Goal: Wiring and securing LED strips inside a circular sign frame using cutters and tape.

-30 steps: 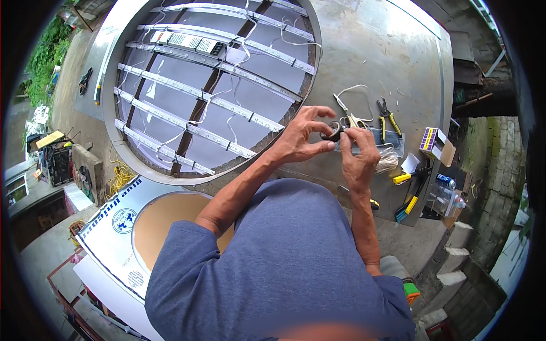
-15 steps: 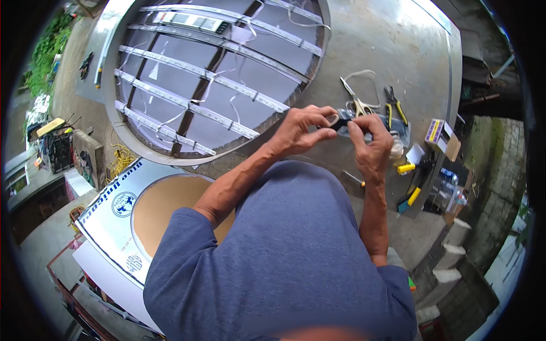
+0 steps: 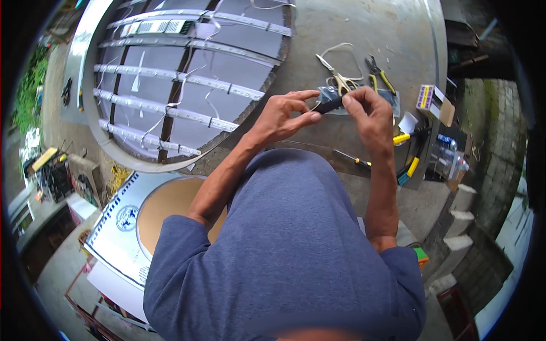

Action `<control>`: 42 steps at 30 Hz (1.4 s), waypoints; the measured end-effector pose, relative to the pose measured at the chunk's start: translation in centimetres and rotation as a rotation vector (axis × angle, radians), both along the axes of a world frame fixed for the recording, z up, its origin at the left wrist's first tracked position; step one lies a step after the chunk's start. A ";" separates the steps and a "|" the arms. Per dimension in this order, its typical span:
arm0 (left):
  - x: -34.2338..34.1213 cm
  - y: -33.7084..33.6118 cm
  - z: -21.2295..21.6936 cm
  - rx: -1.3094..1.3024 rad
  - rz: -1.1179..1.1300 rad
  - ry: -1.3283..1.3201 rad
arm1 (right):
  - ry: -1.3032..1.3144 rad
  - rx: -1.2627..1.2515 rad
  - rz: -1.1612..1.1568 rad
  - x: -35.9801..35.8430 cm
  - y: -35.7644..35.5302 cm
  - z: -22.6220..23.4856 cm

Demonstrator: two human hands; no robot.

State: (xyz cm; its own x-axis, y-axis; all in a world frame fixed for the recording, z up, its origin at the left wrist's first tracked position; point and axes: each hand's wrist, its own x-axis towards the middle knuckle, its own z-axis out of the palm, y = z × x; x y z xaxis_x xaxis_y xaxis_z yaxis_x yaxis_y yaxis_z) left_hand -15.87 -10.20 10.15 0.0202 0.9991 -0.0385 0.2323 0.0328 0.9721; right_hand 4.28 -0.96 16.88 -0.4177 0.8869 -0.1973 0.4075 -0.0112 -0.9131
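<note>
A short black strip (image 3: pixel 330 105), which looks like tape, is stretched between my two hands above the metal table. My left hand (image 3: pixel 284 118) pinches its left end near the thumb tip, the index finger reaching out above. The right end is gripped between thumb and bent fingers of my right hand (image 3: pixel 369 116). Just beyond the strip lie scissors (image 3: pixel 343 83) with pale handles, on a clear plastic bag (image 3: pixel 388 98). Pliers (image 3: pixel 380 74) with yellow and black handles rest farther right. White wire (image 3: pixel 359 62) loops beside the scissors.
At left, a large round frame (image 3: pixel 94 128) holds rows of LED strips (image 3: pixel 182 75) and a perforated metal power supply (image 3: pixel 156 27). A screwdriver (image 3: pixel 354 158) lies near the table's front edge. An open small box (image 3: pixel 435 104) and yellow-handled tools (image 3: pixel 412 166) are at right.
The black strip shows longer between my hands, which have moved slightly apart. My view has shifted, so the round frame and tools appear farther left.
</note>
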 end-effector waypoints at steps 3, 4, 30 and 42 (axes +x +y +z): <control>-0.7 -0.4 1.1 -0.059 -0.162 -0.328 | 0.090 -0.162 0.009 1.3 2.1 -0.3; -0.5 -0.3 1.8 -0.053 -0.163 -0.327 | 0.083 -0.161 -0.014 1.7 2.3 -0.4; -0.4 0.2 2.3 -0.586 -0.285 0.046 | 0.337 -0.501 0.075 3.1 2.0 -6.3; 1.4 0.9 2.4 -0.435 -0.183 -0.297 | 0.276 -0.609 0.171 3.9 2.9 -10.0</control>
State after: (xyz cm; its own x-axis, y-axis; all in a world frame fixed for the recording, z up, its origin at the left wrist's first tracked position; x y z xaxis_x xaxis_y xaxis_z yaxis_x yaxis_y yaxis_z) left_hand -14.44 -9.25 12.52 0.2649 0.8715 -0.4128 -0.0094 0.4304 0.9026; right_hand 8.21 1.97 6.89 -0.6484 0.5688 -0.5061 0.2027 -0.5118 -0.8349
